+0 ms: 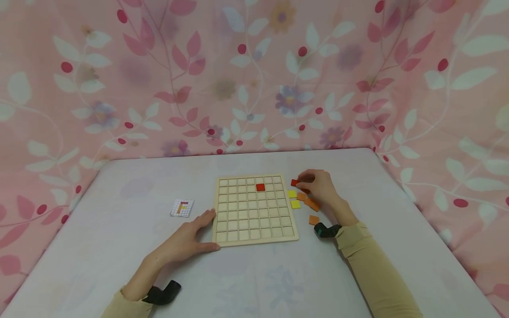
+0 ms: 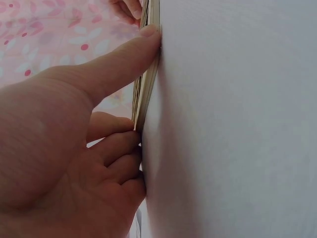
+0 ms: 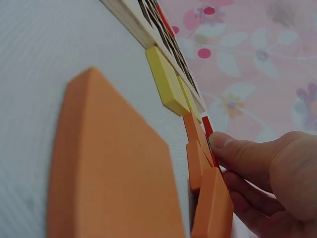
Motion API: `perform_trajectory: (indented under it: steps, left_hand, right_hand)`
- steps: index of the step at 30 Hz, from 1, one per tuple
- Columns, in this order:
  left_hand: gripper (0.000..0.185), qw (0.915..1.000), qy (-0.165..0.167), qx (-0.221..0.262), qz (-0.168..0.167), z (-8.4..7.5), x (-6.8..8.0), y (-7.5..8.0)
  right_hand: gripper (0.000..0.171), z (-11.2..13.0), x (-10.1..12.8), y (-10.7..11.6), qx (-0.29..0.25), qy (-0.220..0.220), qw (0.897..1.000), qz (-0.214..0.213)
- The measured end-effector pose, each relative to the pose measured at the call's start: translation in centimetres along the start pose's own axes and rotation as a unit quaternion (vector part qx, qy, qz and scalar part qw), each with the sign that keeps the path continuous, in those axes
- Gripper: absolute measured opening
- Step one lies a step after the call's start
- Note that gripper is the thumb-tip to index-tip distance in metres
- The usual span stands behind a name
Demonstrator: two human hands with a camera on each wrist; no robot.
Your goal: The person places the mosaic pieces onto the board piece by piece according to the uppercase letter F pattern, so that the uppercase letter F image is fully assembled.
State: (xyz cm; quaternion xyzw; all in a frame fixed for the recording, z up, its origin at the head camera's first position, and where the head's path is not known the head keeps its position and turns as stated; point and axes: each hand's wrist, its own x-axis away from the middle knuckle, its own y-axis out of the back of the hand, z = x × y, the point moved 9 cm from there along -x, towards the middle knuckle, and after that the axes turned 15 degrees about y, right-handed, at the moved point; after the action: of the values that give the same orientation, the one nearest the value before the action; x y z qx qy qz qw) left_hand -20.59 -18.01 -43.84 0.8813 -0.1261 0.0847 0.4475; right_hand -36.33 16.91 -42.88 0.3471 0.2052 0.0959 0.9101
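Observation:
A wooden grid board (image 1: 254, 244) lies on the table with one red square tile (image 1: 260, 187) in a cell of its upper part. My left hand (image 1: 184, 240) rests at the board's near left corner, straight thumb at the front edge and fingers against the left side. The left wrist view has the thumb tip (image 2: 148, 32) touching the rim. Beyond the board's right side, my right hand (image 1: 324, 190) pinches a red tile (image 3: 207, 126) between thumb and fingers. Another bit of red shows under that hand, partly hidden by it.
Two yellow tiles (image 1: 295, 204) lie along the board's right edge. Several orange tiles (image 1: 313, 219) are by the right hand, some leaning on each other. A small pattern card (image 1: 182, 207) with a coloured grid lies left of the board. Floral cloth (image 1: 254, 88) hangs behind the table.

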Motion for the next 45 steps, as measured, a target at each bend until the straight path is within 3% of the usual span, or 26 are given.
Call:
perform_trajectory:
  steps: [12,21,36,45]
  left_hand:
    - [0.099,1.0000,-0.005,-0.001,-0.003,0.0,-0.2,0.0]
    - [0.099,0.9999,-0.011,-0.002,0.000,-0.1,-0.1,-0.3]
    - [0.099,1.0000,0.002,0.004,0.003,0.2,-0.1,-0.1]
    - [0.099,1.0000,0.001,0.002,0.002,0.1,-0.2,-0.1]
  right_hand:
    - [0.023,1.0,0.0,0.1,-0.045,-0.014,0.999,-0.011]
    - [0.023,4.2,-0.6,-0.4,-0.030,0.046,0.998,-0.009]
    - [0.019,8.4,-2.3,-4.1,-0.053,0.092,0.994,0.014]
    - [0.019,9.3,-3.4,-6.5,-0.047,0.090,0.994,0.036]
